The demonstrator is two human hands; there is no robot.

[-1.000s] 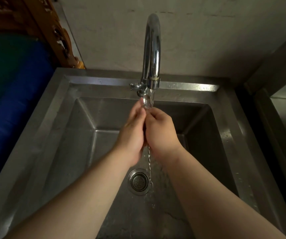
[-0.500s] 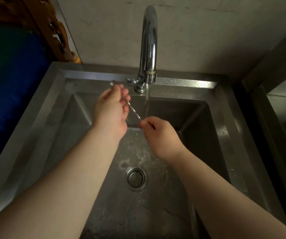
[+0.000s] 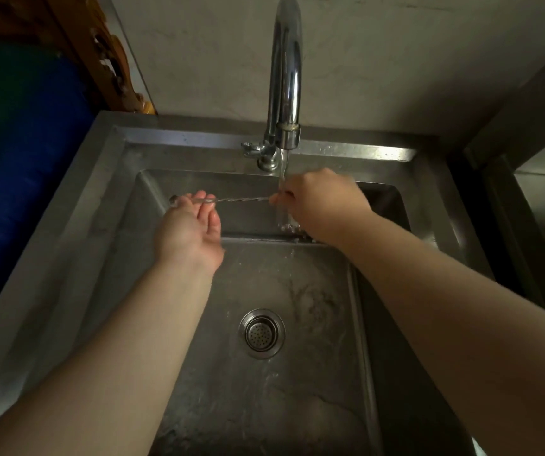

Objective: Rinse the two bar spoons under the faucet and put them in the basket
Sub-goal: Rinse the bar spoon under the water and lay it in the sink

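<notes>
Fingertips of the right hand (image 3: 320,205) pinch one end of a twisted bar spoon (image 3: 241,199) right where the stream from the faucet (image 3: 285,77) falls, so the water lands on the metal by the grip. The spoon lies roughly level across the basin, and its far end rests across the fingers (image 3: 203,200) of the left hand (image 3: 187,232), which is palm-up and loosely spread, cradling rather than clamping; its tip pokes out past them toward the sink (image 3: 106,205) wall. Holding it at both ends probably lets the shaft be drawn sideways through the water. Whether one or two spoons are held I cannot tell. No basket is in view, and the drain (image 3: 261,333) sits below, well apart.
</notes>
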